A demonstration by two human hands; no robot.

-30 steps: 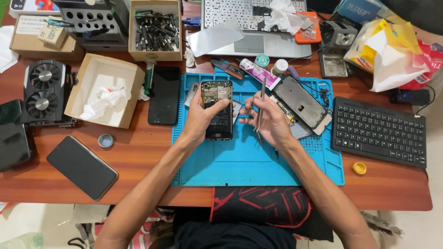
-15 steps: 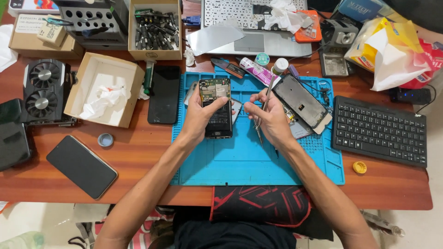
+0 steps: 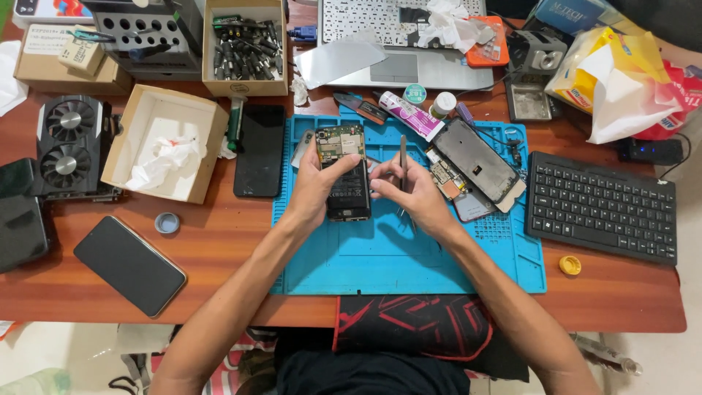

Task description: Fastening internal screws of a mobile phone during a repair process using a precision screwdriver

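An opened phone (image 3: 345, 175), its circuit board and battery showing, rests upright on the blue work mat (image 3: 380, 256). My left hand (image 3: 313, 186) grips its left side, thumb across the battery. My right hand (image 3: 411, 192) is just right of it and holds metal tweezers (image 3: 403, 157), tips pointing away from me, fingers touching the phone's right edge. A second dismantled phone (image 3: 479, 162) with loose parts lies on the mat to the right.
A black keyboard (image 3: 602, 206) sits right, a laptop (image 3: 398, 40) at the back. Left of the mat: a dark phone (image 3: 259, 150), an open white box (image 3: 164, 143), a graphics card (image 3: 67, 146), another phone (image 3: 129, 265), a box of screwdriver bits (image 3: 245, 47).
My right hand has moved left toward the opened phone and turned the tweezers more upright. My left hand keeps its grip on the phone.
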